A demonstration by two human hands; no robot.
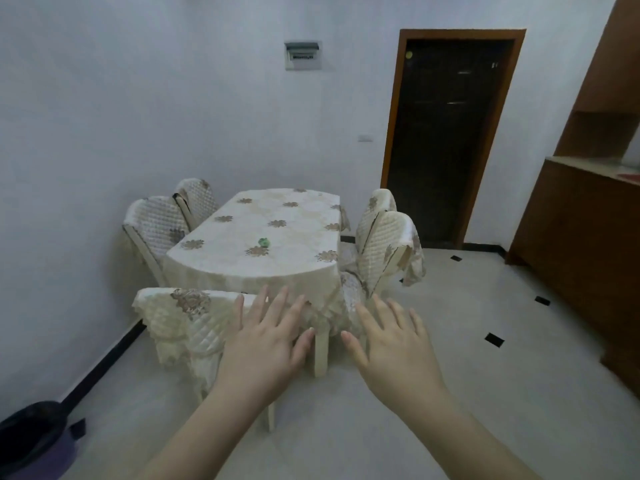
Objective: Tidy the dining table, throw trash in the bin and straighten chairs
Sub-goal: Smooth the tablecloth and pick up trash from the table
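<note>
Head view looks down at a cloth-covered counter [277, 216] set against the far wall, with a small green scrap of trash [264, 241] lying alone toward the near middle of its top. Both hands are raised in front of it, well short of the scrap: the left hand [266, 344] and the right hand [394, 344] each have fingers spread and straight, so neither grip holds anything. A dark bin [31, 438] stands on the floor at the lower left, near the wall. Chairs in quilted covers ring the counter; the near chair [187, 320] at the front edge sits askew, and the cover on the right-hand chair [391, 251] hangs crooked. The step in hand appears to be reaching for the scrap. Doing it well likely means stepping in past the near chair, pinching the scrap lightly with one hand without dragging the cloth, then carrying it to the bin before squaring the chairs to the counter edges.
</note>
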